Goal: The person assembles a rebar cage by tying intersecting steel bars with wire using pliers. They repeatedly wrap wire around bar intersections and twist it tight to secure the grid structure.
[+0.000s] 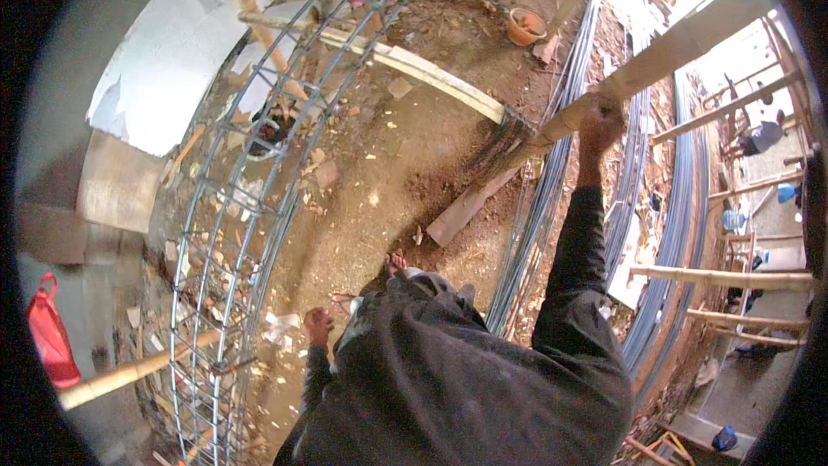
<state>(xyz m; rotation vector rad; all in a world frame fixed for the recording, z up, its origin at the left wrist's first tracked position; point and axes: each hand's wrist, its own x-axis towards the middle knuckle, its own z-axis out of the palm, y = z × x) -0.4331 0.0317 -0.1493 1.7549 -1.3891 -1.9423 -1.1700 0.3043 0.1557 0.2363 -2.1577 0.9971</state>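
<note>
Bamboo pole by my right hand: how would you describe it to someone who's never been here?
Start from the long bundle of grey steel rods right of centre. A thick, pale bamboo pole crosses it in view, slanting to the upper right. Unlike the other poles, it has your right hand on it.

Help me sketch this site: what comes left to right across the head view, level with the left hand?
Red bag, steel rebar cage, left hand, dark right sleeve, bamboo pole.
</note>
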